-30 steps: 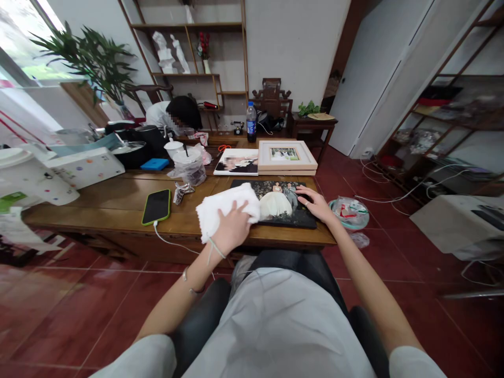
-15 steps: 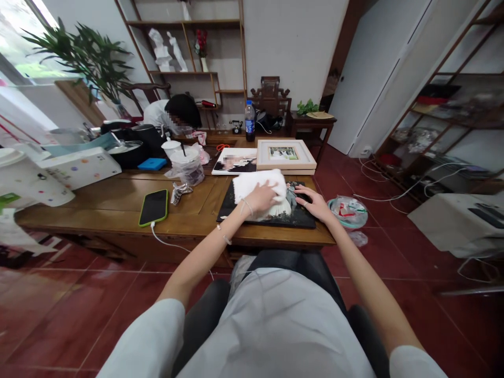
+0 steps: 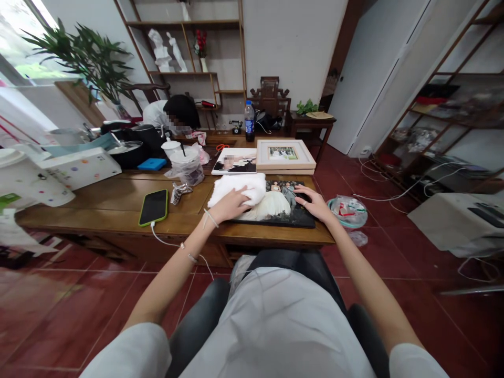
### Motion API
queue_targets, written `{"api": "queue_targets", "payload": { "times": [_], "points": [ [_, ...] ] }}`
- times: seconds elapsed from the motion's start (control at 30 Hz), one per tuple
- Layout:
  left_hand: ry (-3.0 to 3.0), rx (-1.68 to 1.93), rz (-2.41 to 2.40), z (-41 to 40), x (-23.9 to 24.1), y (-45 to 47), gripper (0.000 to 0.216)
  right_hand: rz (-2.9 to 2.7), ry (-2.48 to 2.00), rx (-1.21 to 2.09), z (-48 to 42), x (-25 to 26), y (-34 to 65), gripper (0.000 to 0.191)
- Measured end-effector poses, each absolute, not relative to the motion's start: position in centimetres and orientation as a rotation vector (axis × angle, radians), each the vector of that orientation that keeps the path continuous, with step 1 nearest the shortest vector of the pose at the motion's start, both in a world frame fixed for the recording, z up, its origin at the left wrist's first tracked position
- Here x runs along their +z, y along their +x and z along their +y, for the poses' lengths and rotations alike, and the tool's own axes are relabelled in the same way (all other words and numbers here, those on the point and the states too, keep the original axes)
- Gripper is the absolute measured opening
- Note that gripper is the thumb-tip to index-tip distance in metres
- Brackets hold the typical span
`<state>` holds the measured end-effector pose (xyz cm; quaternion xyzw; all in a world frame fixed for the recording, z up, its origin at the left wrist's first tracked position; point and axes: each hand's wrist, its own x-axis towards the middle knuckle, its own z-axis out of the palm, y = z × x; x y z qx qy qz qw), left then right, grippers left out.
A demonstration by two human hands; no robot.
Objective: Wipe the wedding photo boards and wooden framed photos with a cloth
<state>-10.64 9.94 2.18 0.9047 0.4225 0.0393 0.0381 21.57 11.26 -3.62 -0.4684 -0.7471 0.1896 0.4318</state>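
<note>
A dark wedding photo panel (image 3: 277, 205), showing a couple, lies flat at the front edge of the wooden table. On its left part rests a folded white fluffy cloth (image 3: 252, 185), which covers some of the picture and reaches past the panel's left edge. My left hand (image 3: 232, 203) lies flat on the cloth with its fingers spread, pressing from above. At the panel's right side my right hand (image 3: 313, 203) is open, its fingertips touching the picture surface beside the couple.
Behind the panel are a white-edged photo print (image 3: 234, 160) and a light wooden frame (image 3: 286, 156). Left stand a phone (image 3: 154, 207) on a cable, a plastic cup (image 3: 187, 163) and a blue box (image 3: 151, 164). A bottle (image 3: 249, 121) and another person (image 3: 173, 113) are farther back.
My left hand has slid the white cloth leftward across the panel, uncovering the couple and the white dress. My right hand has stayed in place.
</note>
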Motion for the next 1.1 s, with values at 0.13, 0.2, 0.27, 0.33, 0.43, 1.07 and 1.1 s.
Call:
{"api": "queue_targets", "payload": {
  "times": [0.13,0.2,0.27,0.33,0.43,1.07,1.1],
  "points": [
    [2.764,0.118,1.528,12.6,1.5,-11.6,0.034,-1.861,-1.163,0.474,11.3,-3.6,21.6,0.024],
    [2.772,0.092,1.538,13.4,1.6,-10.9,0.035,-1.868,-1.163,0.470,11.3,-3.6,21.5,0.024],
    [2.794,0.094,1.473,13.4,1.8,-9.5,0.035,-1.872,-1.164,0.464,11.3,-3.6,21.5,0.025],
    [2.812,0.108,1.345,12.7,2.1,-7.5,0.034,-1.873,-1.168,0.460,11.3,-3.6,21.5,0.025],
    [2.814,0.111,1.114,11.3,2.5,-4.3,0.033,-1.875,-1.176,0.467,11.3,-3.6,21.6,0.025],
    [2.508,0.347,0.992,12.8,3.5,-9.1,0.044,-1.900,-1.100,0.455,10.9,-3.5,21.2,0.026],
    [2.488,0.381,0.982,13.1,3.7,-8.7,0.044,-1.902,-1.088,0.468,10.9,-3.5,21.2,0.027]
  ]
}}
